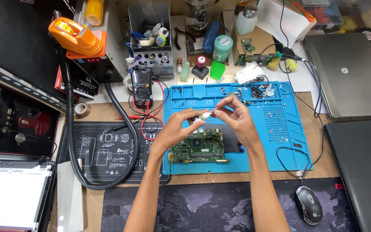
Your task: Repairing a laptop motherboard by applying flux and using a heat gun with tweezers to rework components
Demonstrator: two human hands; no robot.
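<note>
Both my hands meet above a green circuit board (197, 148) that lies on a blue work mat (280, 129). My left hand (177, 126) grips a small white tube (204, 115) between thumb and fingers. My right hand (236, 118) pinches the tube's other end with its fingertips. The tube is held a little above the board's upper edge. Small screws and parts lie in the mat's upper trays (254, 91).
A multimeter (141, 87) with red leads stands left of the mat. A black hose (121, 129) loops from an orange-headed station (76, 36). Two closed laptops (348, 73) sit at the right, a mouse (309, 204) below them. A black mat (104, 150) and an open laptop (13, 197) lie left.
</note>
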